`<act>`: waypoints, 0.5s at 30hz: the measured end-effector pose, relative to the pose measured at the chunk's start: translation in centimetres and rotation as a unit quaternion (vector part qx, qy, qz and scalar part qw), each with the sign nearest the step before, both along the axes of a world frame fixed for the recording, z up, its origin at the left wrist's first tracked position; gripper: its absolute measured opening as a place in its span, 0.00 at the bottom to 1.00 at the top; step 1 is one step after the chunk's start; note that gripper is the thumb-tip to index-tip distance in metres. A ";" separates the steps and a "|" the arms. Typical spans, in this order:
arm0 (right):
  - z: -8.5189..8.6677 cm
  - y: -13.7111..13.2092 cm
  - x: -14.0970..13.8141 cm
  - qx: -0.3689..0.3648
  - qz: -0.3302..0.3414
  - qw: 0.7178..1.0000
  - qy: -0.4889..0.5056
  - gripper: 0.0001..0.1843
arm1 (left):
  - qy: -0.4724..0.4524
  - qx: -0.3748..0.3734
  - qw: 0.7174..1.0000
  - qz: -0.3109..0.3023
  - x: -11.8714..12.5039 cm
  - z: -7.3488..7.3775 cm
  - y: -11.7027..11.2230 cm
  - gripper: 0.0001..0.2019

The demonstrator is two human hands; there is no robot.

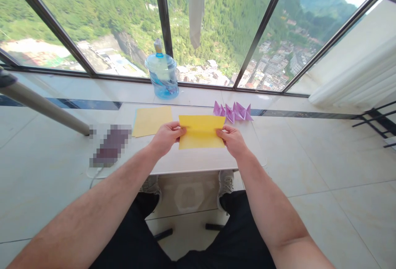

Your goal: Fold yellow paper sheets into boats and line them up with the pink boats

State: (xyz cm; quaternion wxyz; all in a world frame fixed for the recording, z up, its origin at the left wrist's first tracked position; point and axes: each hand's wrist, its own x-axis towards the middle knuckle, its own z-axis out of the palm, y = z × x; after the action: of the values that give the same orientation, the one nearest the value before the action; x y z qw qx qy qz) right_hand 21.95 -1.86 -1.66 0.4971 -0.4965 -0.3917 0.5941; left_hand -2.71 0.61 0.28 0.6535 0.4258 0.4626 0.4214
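A sheet of yellow paper (pixel 202 137) is held up above the low white table, with a faint crease or shadow across its upper part. My left hand (pixel 168 137) pinches its left edge between thumb and fingers. On the opposite edge, my right hand (pixel 232 138) grips it the same way. Behind my left hand lies a stack of pale yellow paper (pixel 151 121). Several folded purple paper shapes (pixel 233 111) with pointed tips stand in a row beyond my right hand.
The low white table (pixel 192 163) stands before my knees. A blurred-out dark object (pixel 111 145) with a cable lies at its left. Behind the table, a blue water jug (pixel 162 77) stands by the window. A grey pole (pixel 46 104) slants in from the left.
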 end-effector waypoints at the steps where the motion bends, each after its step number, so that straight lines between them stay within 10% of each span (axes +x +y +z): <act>1: 0.2 0.0 0.0 -0.003 -0.004 1.000 0.011 0.20 | -0.010 0.003 1.000 -0.002 -0.1 0.0 0.1 0.20; 8: 1.7 -0.3 -0.2 -0.012 -0.002 0.998 0.069 0.12 | -0.038 -0.005 0.999 0.003 -0.8 0.5 0.4 0.07; 15: 1.7 -0.2 -0.6 0.049 0.038 0.996 0.062 0.21 | -0.043 0.007 0.999 -0.009 -1.5 0.4 0.5 0.18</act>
State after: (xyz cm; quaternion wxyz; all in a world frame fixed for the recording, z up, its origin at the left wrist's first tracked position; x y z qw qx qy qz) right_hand 21.39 -2.02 0.01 0.5211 -0.4185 -0.4072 0.6225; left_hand -4.17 1.10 0.72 0.6736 0.4158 0.4275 0.4366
